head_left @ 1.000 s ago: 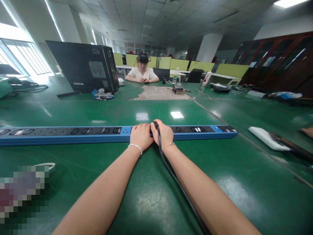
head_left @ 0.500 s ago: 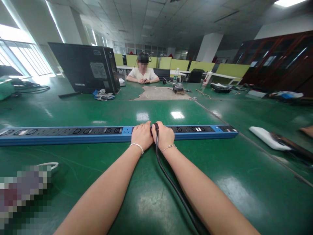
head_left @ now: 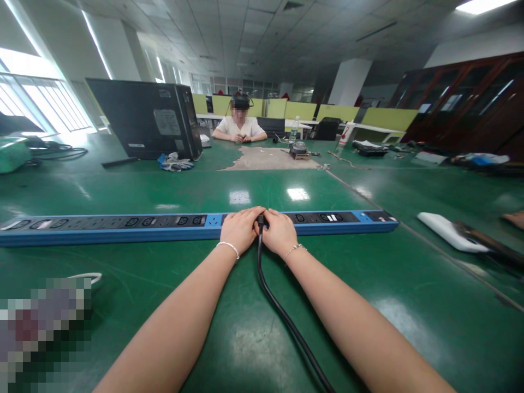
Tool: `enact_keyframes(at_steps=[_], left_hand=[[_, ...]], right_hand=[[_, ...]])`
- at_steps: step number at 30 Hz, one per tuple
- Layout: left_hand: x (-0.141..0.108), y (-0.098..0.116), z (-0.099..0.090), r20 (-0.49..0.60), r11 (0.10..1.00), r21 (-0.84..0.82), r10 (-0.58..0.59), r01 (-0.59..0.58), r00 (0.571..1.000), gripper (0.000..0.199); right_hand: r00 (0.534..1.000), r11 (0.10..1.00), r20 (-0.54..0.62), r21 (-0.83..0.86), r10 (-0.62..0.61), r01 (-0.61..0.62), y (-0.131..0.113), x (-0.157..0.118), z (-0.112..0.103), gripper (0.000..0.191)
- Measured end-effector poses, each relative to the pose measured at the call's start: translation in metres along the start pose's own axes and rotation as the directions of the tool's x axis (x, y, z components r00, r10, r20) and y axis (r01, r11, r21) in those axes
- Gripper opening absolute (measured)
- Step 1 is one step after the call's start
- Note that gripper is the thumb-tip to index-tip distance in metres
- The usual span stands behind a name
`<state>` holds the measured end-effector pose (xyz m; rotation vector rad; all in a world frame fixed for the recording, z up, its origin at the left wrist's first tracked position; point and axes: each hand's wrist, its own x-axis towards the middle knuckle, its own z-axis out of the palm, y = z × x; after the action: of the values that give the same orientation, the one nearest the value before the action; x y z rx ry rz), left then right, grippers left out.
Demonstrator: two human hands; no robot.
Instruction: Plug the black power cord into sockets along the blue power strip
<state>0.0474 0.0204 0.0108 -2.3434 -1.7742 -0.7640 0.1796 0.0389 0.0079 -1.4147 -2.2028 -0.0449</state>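
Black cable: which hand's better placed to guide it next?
Right hand, probably: the lower length of the black cable runs nearer the right forearm. The left hand also sits by the upper end, over the blue socket strip, so the edge is slight.

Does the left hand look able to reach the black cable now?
Probably yes: the left hand is close beside the upper end of the black cable, with nothing visible in between.

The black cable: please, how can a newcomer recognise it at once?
On the green table, find the long blue strip. The cable emerges between the left hand and right hand there; it alone runs toward the viewer between both forearms.
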Motion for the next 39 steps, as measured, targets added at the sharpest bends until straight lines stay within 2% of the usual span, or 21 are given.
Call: enact_keyframes(at_steps=[4,12,17,23,35,39], left_hand=[[0.0,0.0,-0.001,0.026,1.0,0.003,-0.016,0.015,1.0,0.047],[0.002,0.003,-0.001,0.019,1.0,-0.009,-0.005,0.005,1.0,0.036],[0.004,0.007,-0.004,0.063,0.998,0.051,-0.043,0.04,0.997,0.039],[0.005,0.008,-0.004,0.072,0.998,0.036,-0.059,0.057,0.996,0.039],[0.005,0.004,-0.002,0.078,0.999,-0.004,-0.051,0.051,0.996,0.038],[0.003,0.006,0.001,0.027,0.998,-0.003,-0.055,0.055,0.998,0.036]], right_hand=[[0.997,0.999,0.062,0.024,-0.05,0.049,0.004,-0.004,-0.006,0.039],[0.961,0.967,0.116,0.073,-0.251,0.244,0.013,-0.011,-0.015,0.052],[0.967,0.97,0.079,0.015,-0.243,0.243,0.017,-0.01,-0.009,0.056],[0.971,0.973,0.054,0.003,-0.231,0.231,0.02,-0.01,-0.005,0.061],[0.967,0.967,0.009,-0.03,-0.254,0.254,0.023,-0.009,0.0,0.047],[0.968,0.967,-0.018,-0.049,-0.25,0.249,0.021,-0.012,0.003,0.047]])
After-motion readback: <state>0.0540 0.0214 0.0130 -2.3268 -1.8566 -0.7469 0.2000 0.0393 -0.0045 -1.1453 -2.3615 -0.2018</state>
